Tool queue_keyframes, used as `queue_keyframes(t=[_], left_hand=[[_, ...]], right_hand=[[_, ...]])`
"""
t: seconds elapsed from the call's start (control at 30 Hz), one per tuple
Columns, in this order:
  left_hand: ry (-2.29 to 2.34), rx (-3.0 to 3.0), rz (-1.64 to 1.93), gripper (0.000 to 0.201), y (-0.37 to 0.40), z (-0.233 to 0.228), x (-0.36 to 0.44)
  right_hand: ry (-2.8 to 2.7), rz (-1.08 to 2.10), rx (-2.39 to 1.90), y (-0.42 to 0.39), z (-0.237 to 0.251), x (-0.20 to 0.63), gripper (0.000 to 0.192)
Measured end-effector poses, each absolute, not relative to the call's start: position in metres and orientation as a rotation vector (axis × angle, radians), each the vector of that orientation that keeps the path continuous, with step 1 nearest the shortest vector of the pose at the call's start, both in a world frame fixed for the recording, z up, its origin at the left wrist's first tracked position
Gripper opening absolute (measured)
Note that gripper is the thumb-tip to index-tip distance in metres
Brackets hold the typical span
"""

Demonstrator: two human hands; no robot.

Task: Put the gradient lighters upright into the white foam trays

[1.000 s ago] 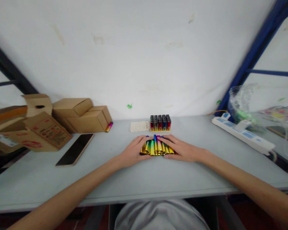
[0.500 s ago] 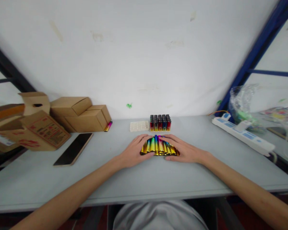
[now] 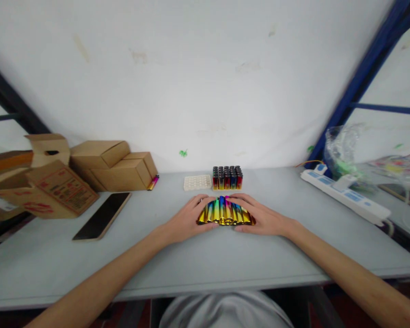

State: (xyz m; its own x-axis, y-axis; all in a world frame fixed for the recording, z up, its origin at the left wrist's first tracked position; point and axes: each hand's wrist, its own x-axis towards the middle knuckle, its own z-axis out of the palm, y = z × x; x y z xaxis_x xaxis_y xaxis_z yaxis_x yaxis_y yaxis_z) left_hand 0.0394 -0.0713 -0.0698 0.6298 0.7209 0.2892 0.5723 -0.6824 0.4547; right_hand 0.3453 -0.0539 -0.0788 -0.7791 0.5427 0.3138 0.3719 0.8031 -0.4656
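A fanned bunch of shiny rainbow and gold lighters (image 3: 224,213) lies on the grey table (image 3: 198,255) in front of me. My left hand (image 3: 187,217) cups its left side and my right hand (image 3: 263,216) cups its right side, fingers curled over the far ends. Behind the bunch stands a block of upright lighters with black tops (image 3: 227,177). A white dimpled tray (image 3: 197,182) lies just left of that block.
Cardboard boxes (image 3: 112,166) are stacked at the back left, with one loose pink-yellow lighter (image 3: 153,182) beside them. A dark phone (image 3: 101,216) lies flat at left. A white power strip (image 3: 345,198) and a clear plastic bag (image 3: 345,148) sit at right by a blue frame.
The lighter bunch has spread a little wider between my hands. My hands have stayed at its two sides.
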Motion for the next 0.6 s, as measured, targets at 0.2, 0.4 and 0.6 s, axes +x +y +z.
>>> queue_keyframes(t=[0.2,0.4,0.6], left_hand=[[1.057,2.551,0.661,0.072,-0.073,-0.071,0.033],[1.068,2.557,0.618,0.074,-0.073,-0.065,0.024],[1.228,2.541,0.552,0.107,-0.075,-0.052,-0.018]], right_hand=[[-2.523,0.535,-0.688,-0.055,-0.073,0.348,0.080],[-2.454,0.509,-0.734,-0.054,-0.072,0.356,0.067],[-2.307,0.415,-0.838,-0.047,-0.063,0.369,0.052]])
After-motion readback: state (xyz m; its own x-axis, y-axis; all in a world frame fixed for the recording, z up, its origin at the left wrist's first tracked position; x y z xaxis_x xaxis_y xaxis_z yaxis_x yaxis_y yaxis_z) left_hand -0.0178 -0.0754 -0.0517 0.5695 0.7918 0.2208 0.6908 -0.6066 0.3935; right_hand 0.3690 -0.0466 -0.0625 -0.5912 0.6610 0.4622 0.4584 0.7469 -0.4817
